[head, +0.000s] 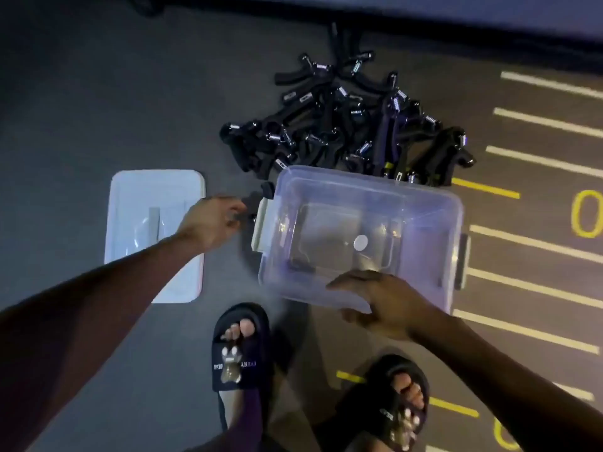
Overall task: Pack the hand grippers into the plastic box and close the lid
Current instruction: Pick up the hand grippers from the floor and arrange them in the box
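A clear plastic box (434, 223) stands open on the dark floor, with nothing inside but a round white sticker on its bottom. Its clear lid (137, 203) lies flat to the left. Behind the box lies a pile of several black hand grippers (326, 125) with metal springs. One black hand gripper (257, 203) lies against the box's left latch. My left hand (210, 223) reaches to it, fingertips touching it, fingers curled. My right hand (388, 305) rests on the box's near rim, fingers spread.
My two feet in black slides (241, 350) stand just in front of the box. White and yellow painted lines and numbers (535, 236) mark the floor on the right. A dark wall base runs along the back.
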Motion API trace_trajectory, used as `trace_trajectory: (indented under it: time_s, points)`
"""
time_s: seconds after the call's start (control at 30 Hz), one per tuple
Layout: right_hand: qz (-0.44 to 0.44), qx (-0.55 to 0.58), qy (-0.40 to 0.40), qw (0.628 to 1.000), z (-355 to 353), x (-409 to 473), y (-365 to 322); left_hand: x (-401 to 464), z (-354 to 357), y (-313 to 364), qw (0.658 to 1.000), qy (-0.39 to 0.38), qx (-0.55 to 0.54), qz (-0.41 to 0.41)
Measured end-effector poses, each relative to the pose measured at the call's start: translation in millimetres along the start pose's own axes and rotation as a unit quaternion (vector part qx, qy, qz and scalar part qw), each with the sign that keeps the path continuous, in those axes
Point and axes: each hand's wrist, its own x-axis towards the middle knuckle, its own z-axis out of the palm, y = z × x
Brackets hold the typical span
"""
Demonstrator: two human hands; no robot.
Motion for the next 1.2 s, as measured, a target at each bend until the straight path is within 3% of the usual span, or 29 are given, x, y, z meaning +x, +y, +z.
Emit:
trace_trajectory:
  time_s: [0.17,0.33,0.47,0.57,0.73,0.9,1.03,1.2]
  points:
    - [-0.067,-0.022,0.018,0.997,37,20,23,32,47,-9,0.998,-0.038,0.05,0.009]
    - [-0.07,0.004,0.073,0.995,44,18,25,42,81,-21,0.997,0.026,0.067,0.004]
    - [-0.059,0.035,0.07,0.995,49,18,20,22,98,-16,0.997,0.066,0.016,-0.02]
    - [-0.046,0.027,0.069,0.996,51,17,18,6,95,-22,0.995,0.099,0.008,0.008]
    - [-0.028,0.014,0.048,0.998,53,10,8,-33,52,-31,0.986,0.158,-0.011,0.048]
    - [-0.028,-0.083,0.01,0.996,43,-13,-27,-89,-11,-20,0.974,0.213,-0.06,0.044]
    - [-0.026,-0.074,0.086,0.993,3,-36,-79,-141,-67,-1,0.962,0.232,-0.135,0.039]
    - [-0.026,0.026,0.156,0.987,-65,-69,-163,-198,-137,53,0.943,0.165,-0.266,0.114]
